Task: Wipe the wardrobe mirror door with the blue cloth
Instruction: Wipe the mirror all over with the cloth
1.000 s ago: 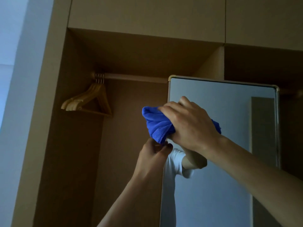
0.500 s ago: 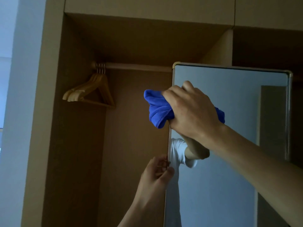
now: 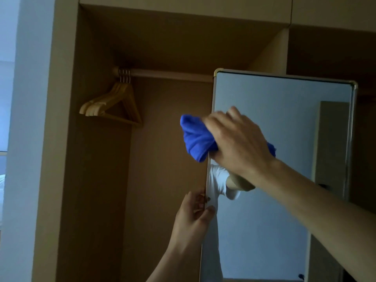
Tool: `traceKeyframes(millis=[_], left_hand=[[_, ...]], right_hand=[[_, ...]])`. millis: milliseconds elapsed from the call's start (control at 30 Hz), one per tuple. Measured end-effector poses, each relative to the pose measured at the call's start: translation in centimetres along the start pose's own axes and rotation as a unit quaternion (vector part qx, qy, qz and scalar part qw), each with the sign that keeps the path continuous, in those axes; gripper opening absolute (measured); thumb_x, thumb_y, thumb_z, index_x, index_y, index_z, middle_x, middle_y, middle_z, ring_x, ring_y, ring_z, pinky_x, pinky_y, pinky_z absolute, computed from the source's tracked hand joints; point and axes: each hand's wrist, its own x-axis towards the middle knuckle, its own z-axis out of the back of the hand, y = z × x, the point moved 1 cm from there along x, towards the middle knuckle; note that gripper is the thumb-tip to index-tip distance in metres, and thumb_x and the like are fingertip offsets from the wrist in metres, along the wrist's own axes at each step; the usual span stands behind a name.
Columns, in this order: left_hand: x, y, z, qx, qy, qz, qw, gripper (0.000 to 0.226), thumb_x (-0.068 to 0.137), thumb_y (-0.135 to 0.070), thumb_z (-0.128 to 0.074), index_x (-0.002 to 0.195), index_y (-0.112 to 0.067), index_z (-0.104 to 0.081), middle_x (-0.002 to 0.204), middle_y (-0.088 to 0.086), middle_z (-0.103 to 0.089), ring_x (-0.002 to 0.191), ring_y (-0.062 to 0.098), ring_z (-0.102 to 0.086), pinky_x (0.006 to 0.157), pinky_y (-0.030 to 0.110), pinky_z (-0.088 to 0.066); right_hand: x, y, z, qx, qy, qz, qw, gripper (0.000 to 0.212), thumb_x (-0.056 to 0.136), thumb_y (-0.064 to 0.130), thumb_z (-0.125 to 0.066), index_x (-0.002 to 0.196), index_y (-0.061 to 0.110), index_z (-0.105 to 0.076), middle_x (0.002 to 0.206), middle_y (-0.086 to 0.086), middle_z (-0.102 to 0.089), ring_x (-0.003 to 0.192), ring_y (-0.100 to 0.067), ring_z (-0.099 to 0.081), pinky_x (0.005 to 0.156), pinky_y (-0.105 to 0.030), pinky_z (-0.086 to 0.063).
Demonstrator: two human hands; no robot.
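Cloth notes: blue cloth is bunching soft and light under the right hand, whose curled fingers are gripping it and pressing it on the mirror door, part of the wad overhanging the door's edge. Below it, the left hand is pinching that edge between thumb and fingers. Judgement: glass is looking slick and fragile, so the framed edge is offering the safer hold.
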Motion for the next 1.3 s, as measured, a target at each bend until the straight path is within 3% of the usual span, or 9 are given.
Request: traceKeyframes(millis=[100, 433, 600, 767, 933, 1033, 1133, 1233, 1300], left_hand=[[-0.4, 0.4, -0.1, 0.013, -0.007, -0.004, 1.0, 0.029, 0.096, -0.022, -0.068, 0.115, -0.041, -0.059, 0.108, -0.015, -0.068, 0.098, -0.002, -0.064, 0.089, 0.026, -0.057], [-0.9, 1.1, -0.2, 0.01, -0.007, 0.011, 1.0, 0.027, 0.096, -0.019, -0.067, 0.118, -0.033, -0.06, 0.112, -0.014, -0.069, 0.101, 0.0, -0.065, 0.083, 0.016, -0.054], [-1.6, 1.3, -0.5, 0.01, -0.009, 0.008, 1.0, 0.033, 0.096, -0.014, -0.066, 0.112, -0.041, -0.055, 0.113, -0.011, -0.066, 0.1, -0.001, -0.064, 0.087, 0.021, -0.054], [-2.4, 2.2, -0.9, -0.013, -0.023, 0.0, 1.0, 0.034, 0.095, -0.007, -0.064, 0.12, -0.028, -0.058, 0.111, -0.006, -0.069, 0.102, 0.011, -0.067, 0.091, 0.033, -0.057], [-2.9, 2.8, -0.8, 0.011, -0.009, 0.02, 1.0, 0.031, 0.096, -0.012, -0.065, 0.117, -0.033, -0.057, 0.115, -0.006, -0.066, 0.103, 0.005, -0.065, 0.093, 0.031, -0.055], [-3.3, 3.4, -0.5, 0.023, -0.001, 0.032, 0.999, 0.031, 0.097, -0.014, -0.064, 0.116, -0.037, -0.058, 0.117, -0.014, -0.066, 0.103, -0.001, -0.064, 0.087, 0.017, -0.053], [-3.7, 4.3, -0.3, 0.024, 0.012, 0.044, 0.999, 0.03, 0.098, -0.017, -0.064, 0.121, -0.035, -0.059, 0.119, -0.016, -0.066, 0.104, -0.006, -0.062, 0.082, 0.011, -0.051], [-4.1, 5.0, -0.2, 0.013, 0.017, 0.067, 0.998, 0.022, 0.103, -0.031, -0.057, 0.124, -0.037, -0.06, 0.12, -0.018, -0.067, 0.106, -0.006, -0.062, 0.082, 0.011, -0.052], [-4.3, 5.1, 0.0, -0.033, 0.024, 0.097, 0.994, 0.029, 0.106, -0.046, -0.042, 0.124, -0.036, -0.063, 0.115, -0.014, -0.071, 0.106, 0.002, -0.067, 0.087, 0.021, -0.055]], right_hand=[[2.8, -1.3, 1.1, -0.016, -0.032, -0.025, 0.999, 0.045, 0.074, 0.02, -0.072, 0.115, 0.01, -0.059, 0.109, -0.007, -0.066, 0.094, -0.028, -0.054, 0.068, -0.035, -0.04], [0.2, -0.1, -0.5, -0.006, -0.036, -0.002, 0.999, 0.04, 0.072, 0.023, -0.066, 0.108, 0.008, -0.059, 0.103, -0.007, -0.064, 0.087, -0.028, -0.051, 0.066, -0.036, -0.039], [-5.0, 3.0, -2.1, 0.052, 0.025, 0.017, 0.998, 0.045, 0.074, 0.032, -0.031, 0.103, 0.012, -0.058, 0.102, -0.004, -0.063, 0.087, -0.025, -0.05, 0.068, -0.034, -0.039], [-7.7, 4.4, -3.4, 0.073, 0.073, 0.013, 0.995, 0.044, 0.075, 0.037, -0.049, 0.111, 0.015, -0.06, 0.107, 0.001, -0.064, 0.09, -0.022, -0.051, 0.073, -0.033, -0.045], [-7.2, 3.9, -2.8, 0.065, 0.057, 0.026, 0.996, 0.045, 0.074, 0.025, -0.034, 0.108, 0.013, -0.062, 0.105, 0.0, -0.066, 0.086, -0.024, -0.05, 0.069, -0.031, -0.039], [-5.7, 3.0, -2.1, 0.027, 0.034, 0.02, 0.999, 0.046, 0.069, 0.017, -0.044, 0.111, 0.011, -0.062, 0.109, -0.004, -0.067, 0.086, -0.027, -0.051, 0.067, -0.031, -0.03], [-4.0, 2.3, -1.7, 0.023, 0.012, 0.003, 1.0, 0.044, 0.071, 0.016, -0.046, 0.111, 0.009, -0.061, 0.111, -0.005, -0.067, 0.086, -0.029, -0.052, 0.065, -0.035, -0.034], [-3.6, 2.1, -1.8, 0.035, -0.012, -0.008, 0.999, 0.04, 0.072, 0.012, -0.052, 0.11, 0.009, -0.062, 0.11, -0.004, -0.067, 0.084, -0.028, -0.05, 0.064, -0.036, -0.037], [-4.3, 2.3, -2.2, 0.037, -0.02, 0.0, 0.999, 0.039, 0.071, 0.012, -0.048, 0.108, 0.009, -0.06, 0.107, -0.003, -0.066, 0.083, -0.028, -0.048, 0.064, -0.036, -0.037]])
